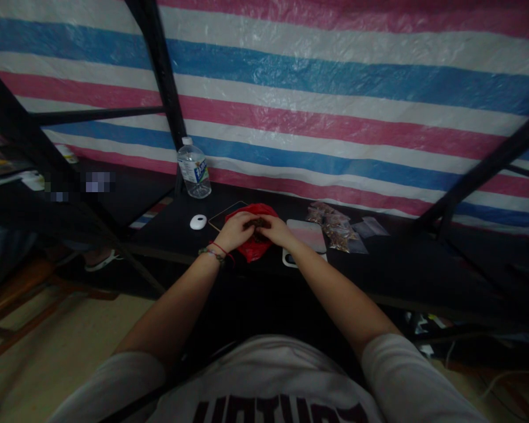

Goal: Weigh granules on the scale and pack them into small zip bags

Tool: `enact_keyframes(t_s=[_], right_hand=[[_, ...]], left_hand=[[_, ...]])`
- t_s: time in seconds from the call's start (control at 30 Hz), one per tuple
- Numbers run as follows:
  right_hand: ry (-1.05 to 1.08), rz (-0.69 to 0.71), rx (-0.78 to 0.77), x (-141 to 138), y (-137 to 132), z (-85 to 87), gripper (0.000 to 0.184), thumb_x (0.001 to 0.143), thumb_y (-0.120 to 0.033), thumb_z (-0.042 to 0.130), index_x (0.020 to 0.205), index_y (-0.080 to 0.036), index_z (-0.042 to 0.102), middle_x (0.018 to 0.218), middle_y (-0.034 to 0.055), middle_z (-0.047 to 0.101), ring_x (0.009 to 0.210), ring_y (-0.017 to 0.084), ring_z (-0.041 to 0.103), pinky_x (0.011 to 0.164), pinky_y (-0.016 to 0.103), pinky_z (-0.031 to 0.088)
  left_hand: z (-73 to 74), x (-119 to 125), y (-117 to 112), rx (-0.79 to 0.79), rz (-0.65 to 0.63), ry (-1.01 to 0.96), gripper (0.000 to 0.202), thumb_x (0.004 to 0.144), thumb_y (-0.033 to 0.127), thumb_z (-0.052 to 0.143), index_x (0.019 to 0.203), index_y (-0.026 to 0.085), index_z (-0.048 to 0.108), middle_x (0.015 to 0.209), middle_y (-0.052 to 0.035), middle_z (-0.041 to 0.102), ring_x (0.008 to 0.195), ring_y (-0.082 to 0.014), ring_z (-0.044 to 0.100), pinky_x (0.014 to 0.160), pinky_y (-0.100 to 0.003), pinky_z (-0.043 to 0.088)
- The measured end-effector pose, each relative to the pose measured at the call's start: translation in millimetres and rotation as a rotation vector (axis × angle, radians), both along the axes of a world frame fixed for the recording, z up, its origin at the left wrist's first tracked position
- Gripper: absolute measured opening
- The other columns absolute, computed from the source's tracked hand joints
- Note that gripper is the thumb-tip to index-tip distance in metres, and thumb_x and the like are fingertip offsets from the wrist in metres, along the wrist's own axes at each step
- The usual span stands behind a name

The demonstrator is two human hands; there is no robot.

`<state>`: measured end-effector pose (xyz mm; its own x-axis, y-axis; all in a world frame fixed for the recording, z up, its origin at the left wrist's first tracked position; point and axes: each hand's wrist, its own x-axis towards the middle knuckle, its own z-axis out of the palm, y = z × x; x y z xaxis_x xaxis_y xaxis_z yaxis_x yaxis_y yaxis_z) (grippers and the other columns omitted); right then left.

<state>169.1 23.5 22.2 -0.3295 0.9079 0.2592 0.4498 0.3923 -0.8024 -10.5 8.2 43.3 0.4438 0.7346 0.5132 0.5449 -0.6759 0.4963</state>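
My left hand (237, 230) and my right hand (277, 231) meet above an opened red plastic bag (252, 252). Between them is a clump of dark brown, dried-looking bits (260, 222), with the fingers of both hands curled round it. How much each hand holds is too dark to make out. Just right of my right hand lies a small flat scale (307, 234) with a pale plate and a white edge. Beyond it sit several small clear bags (335, 228) with brown pieces inside.
Flat clear bags (370, 227) lie at the right. A clear plastic bottle (194, 170) stands at the back left, near a white rounded device (198, 222). A dark flat device (223, 214) is partly under the red bag. Black frame bars (161, 70) and a striped sheet (317, 111) border the desk.
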Motion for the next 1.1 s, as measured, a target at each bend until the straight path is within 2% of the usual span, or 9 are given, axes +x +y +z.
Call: enact_keyframes(t_s=[0.13,0.27,0.47,0.6,0.7,0.77,0.93,1.1], right_hand=[[-0.001,-0.002,0.035,-2.2,0.3,-2.3,0.042,0.077,-0.012,0.063,0.119,-0.02,0.062,0.119,0.0063,0.066,0.109,0.019,0.061,0.1,0.036,0.044],[0.046,-0.038,0.007,-3.4,0.1,-3.2,0.052,0.076,-0.012,0.064,0.127,-0.018,0.056,0.124,0.0098,0.062,0.112,0.019,0.06,0.102,0.037,0.042],[0.139,-0.061,-0.066,-7.9,-3.7,0.7,0.067,0.07,-0.01,0.066,0.133,-0.014,0.046,0.114,0.01,0.066,0.098,0.018,0.064,0.091,0.034,0.049],[0.155,-0.064,-0.043,-13.6,-7.0,1.1,0.061,0.072,-0.011,0.063,0.13,-0.014,0.046,0.109,0.0083,0.067,0.093,0.016,0.065,0.089,0.031,0.05],[0.101,-0.096,0.018,-16.9,-8.7,0.7,0.054,0.073,-0.013,0.062,0.125,-0.016,0.051,0.115,0.0088,0.065,0.101,0.017,0.063,0.094,0.032,0.047],[0.072,-0.13,0.031,-18.4,-9.7,0.7,0.055,0.073,-0.014,0.062,0.126,-0.017,0.05,0.123,0.0102,0.061,0.11,0.019,0.06,0.098,0.034,0.045],[0.104,-0.172,0.002,-18.5,-13.4,2.4,0.068,0.071,-0.015,0.063,0.136,-0.016,0.041,0.132,0.0126,0.055,0.119,0.02,0.054,0.105,0.036,0.039],[0.185,-0.066,-0.103,-14.9,-17.6,6.6,0.082,0.073,-0.012,0.058,0.147,-0.019,0.024,0.117,0.0085,0.063,0.102,0.019,0.063,0.093,0.034,0.048]], left_hand=[[0.7,0.6,-1.6,-0.002,0.011,0.024,0.033,0.082,0.019,0.053,0.112,0.017,0.065,0.114,-0.0076,0.067,0.111,-0.0195,0.059,0.103,-0.037,0.043],[3.7,0.0,-2.8,-0.019,0.022,0.018,0.031,0.083,0.02,0.052,0.111,0.017,0.065,0.113,-0.0076,0.066,0.109,-0.0197,0.059,0.102,-0.037,0.044],[4.8,1.2,-4.7,-0.015,0.055,-0.066,0.035,0.08,0.019,0.055,0.114,0.016,0.062,0.117,-0.0098,0.063,0.11,-0.0207,0.059,0.099,-0.037,0.046],[3.7,7.5,-7.8,0.028,0.09,-0.038,0.036,0.086,0.025,0.05,0.121,0.015,0.057,0.124,-0.0114,0.06,0.119,-0.0227,0.053,0.105,-0.042,0.041],[1.2,14.0,-11.0,0.051,0.088,0.011,0.04,0.093,0.031,0.042,0.127,0.013,0.053,0.13,-0.013,0.056,0.124,-0.0221,0.05,0.109,-0.041,0.037],[-1.0,17.6,-12.6,0.055,0.085,0.052,0.042,0.095,0.032,0.038,0.129,0.012,0.051,0.132,-0.0132,0.055,0.126,-0.0216,0.048,0.111,-0.04,0.035],[-2.4,19.5,-14.4,0.041,0.076,0.096,0.041,0.097,0.033,0.034,0.127,0.012,0.053,0.129,-0.0125,0.058,0.123,-0.0217,0.05,0.11,-0.04,0.036],[4.3,15.6,-16.8,0.025,0.031,0.061,0.038,0.096,0.036,0.038,0.121,0.015,0.057,0.124,-0.0108,0.061,0.118,-0.0216,0.054,0.106,-0.038,0.039]])
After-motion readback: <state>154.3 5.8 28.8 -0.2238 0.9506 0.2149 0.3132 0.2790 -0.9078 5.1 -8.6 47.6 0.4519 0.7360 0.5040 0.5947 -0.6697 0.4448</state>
